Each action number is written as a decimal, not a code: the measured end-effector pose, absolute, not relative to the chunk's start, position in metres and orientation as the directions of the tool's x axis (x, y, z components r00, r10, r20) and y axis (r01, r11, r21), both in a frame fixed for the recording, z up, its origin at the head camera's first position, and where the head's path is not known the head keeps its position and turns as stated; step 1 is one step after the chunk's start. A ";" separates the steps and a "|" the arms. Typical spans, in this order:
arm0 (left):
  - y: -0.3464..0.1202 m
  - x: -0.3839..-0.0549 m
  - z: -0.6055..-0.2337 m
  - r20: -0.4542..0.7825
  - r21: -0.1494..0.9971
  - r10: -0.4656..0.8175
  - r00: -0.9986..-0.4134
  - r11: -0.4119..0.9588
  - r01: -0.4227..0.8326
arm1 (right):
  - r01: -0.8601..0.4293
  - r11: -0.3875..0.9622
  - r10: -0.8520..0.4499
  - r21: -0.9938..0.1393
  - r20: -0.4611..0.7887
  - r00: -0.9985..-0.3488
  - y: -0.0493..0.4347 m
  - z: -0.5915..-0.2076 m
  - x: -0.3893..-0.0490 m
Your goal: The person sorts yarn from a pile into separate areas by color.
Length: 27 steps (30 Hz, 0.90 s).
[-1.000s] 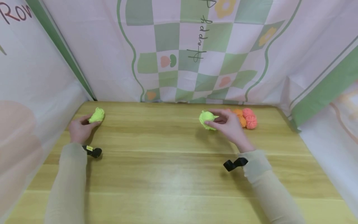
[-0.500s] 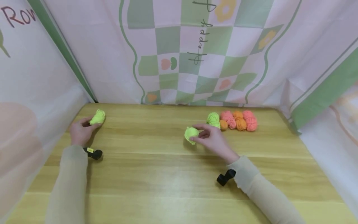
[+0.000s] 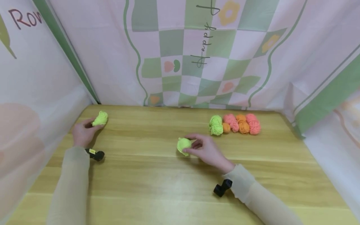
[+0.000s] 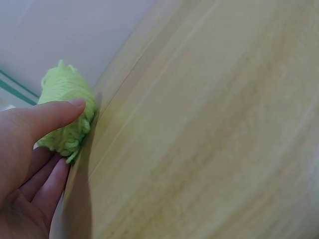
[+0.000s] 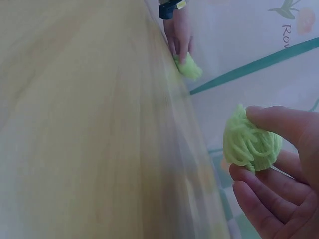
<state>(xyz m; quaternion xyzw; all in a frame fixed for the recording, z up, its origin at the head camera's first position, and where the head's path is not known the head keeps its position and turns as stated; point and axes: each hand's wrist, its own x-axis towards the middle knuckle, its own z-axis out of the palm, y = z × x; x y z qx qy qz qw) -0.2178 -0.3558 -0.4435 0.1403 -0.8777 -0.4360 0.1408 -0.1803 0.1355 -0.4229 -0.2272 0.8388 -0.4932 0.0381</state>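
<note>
At the table's far left, my left hand (image 3: 83, 132) grips a yellow-green yarn ball (image 3: 100, 118) between thumb and fingers. The left wrist view shows this yarn ball (image 4: 67, 109) right at the tabletop, with the thumb across its side. Near the middle of the table, my right hand (image 3: 207, 151) pinches a second yellow-green yarn ball (image 3: 184, 145). In the right wrist view, loose strands wrap this yarn ball (image 5: 250, 142), with the thumb on top and the fingers beneath.
A row stands at the back right of the wooden table (image 3: 157, 181): a yellow-green yarn ball (image 3: 216, 125), a small orange ball (image 3: 226, 127), a pink yarn ball (image 3: 232, 122), an orange one (image 3: 242, 124) and another pink one (image 3: 253, 124). Printed curtains (image 3: 112, 62) enclose the table.
My right hand has carried its yellow-green yarn ball leftward and toward me, away from the row, which now shows fully. The left hand keeps its grip in about the same place.
</note>
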 end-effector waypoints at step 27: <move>-0.360 -0.220 -0.446 0.097 0.806 -0.348 -0.932 0.577 -0.132 | -0.280 0.370 -0.447 -0.886 0.095 -0.890 0.052 -0.396 -0.225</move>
